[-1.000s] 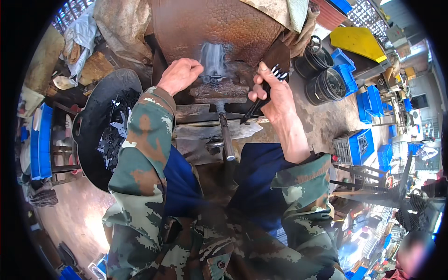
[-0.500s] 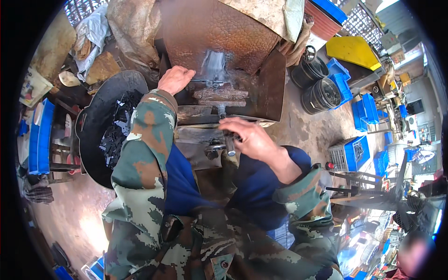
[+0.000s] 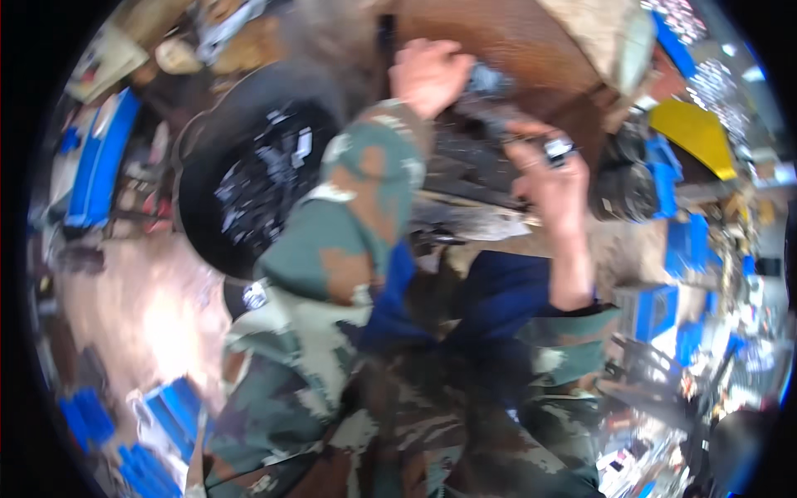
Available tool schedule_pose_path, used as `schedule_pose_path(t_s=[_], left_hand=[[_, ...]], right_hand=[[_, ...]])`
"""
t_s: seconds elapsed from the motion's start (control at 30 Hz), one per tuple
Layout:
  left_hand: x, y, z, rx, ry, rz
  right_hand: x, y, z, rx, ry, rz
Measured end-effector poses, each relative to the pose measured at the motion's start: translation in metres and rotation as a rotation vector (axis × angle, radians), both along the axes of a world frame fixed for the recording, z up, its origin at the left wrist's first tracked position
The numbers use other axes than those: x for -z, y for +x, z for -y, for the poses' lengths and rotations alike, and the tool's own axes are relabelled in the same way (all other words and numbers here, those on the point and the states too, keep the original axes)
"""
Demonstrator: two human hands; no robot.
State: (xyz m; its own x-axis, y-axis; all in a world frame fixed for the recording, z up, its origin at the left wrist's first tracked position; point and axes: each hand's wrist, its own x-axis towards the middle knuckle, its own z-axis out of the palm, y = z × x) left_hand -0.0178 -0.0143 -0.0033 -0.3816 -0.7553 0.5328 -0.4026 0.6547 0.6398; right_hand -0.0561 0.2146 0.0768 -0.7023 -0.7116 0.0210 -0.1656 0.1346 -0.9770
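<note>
Motion blur smears the whole view. My left hand [image 3: 430,76] is over the far left edge of a dark metal work trough [image 3: 473,162], its fingers curled; whatever they hold, if anything, is hidden. Nearer and to the right, my right hand [image 3: 554,187] is over the trough's right side with bent fingers. A small dark piece [image 3: 558,150] with a bright white glint shows in its grip. Left of my left forearm stands a big black round pan [image 3: 199,158], holding many black, shiny flat pieces [image 3: 266,178].
A brown metal sheet [image 3: 506,41] rises behind the trough. Dark buckets [image 3: 624,187], a yellow panel [image 3: 693,137] and blue bins [image 3: 687,245] stand to the right. Blue trays [image 3: 104,166] are at the left. A pale, worn board [image 3: 469,222] lies along the trough's near edge.
The view has swung, so the pan and trough sit further right in it. My right hand has left the rod at the trough's near side and moved up over the trough; a small piece now shows there.
</note>
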Motion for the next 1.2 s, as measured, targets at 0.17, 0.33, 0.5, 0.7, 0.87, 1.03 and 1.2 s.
schedule_pose_path(t_s=[0.17,0.33,0.5,0.7,0.87,1.03,1.2], left_hand=[[-0.009,0.007,-0.019,0.057,0.237,-0.093],[-0.023,0.006,-0.025,0.067,0.349,-0.140],[-0.023,0.018,-0.016,0.072,0.419,-0.124],[-0.024,0.025,-0.007,0.085,0.469,-0.140],[-0.038,0.034,-0.003,0.147,0.455,-0.191],[-0.043,0.136,0.052,0.323,0.216,0.129],[0.011,0.306,0.132,0.280,0.387,0.481]], right_hand=[[0.005,-0.039,0.049,0.085,-0.055,-0.108],[0.003,-0.090,0.083,0.066,-0.151,-0.040],[0.013,-0.115,0.113,0.037,-0.166,-0.088],[0.018,-0.123,0.130,0.049,-0.121,-0.079],[0.023,-0.131,0.127,0.055,-0.117,-0.082],[0.027,-0.131,0.127,0.001,-0.110,-0.052],[0.025,-0.140,0.127,-0.010,-0.158,-0.071]])
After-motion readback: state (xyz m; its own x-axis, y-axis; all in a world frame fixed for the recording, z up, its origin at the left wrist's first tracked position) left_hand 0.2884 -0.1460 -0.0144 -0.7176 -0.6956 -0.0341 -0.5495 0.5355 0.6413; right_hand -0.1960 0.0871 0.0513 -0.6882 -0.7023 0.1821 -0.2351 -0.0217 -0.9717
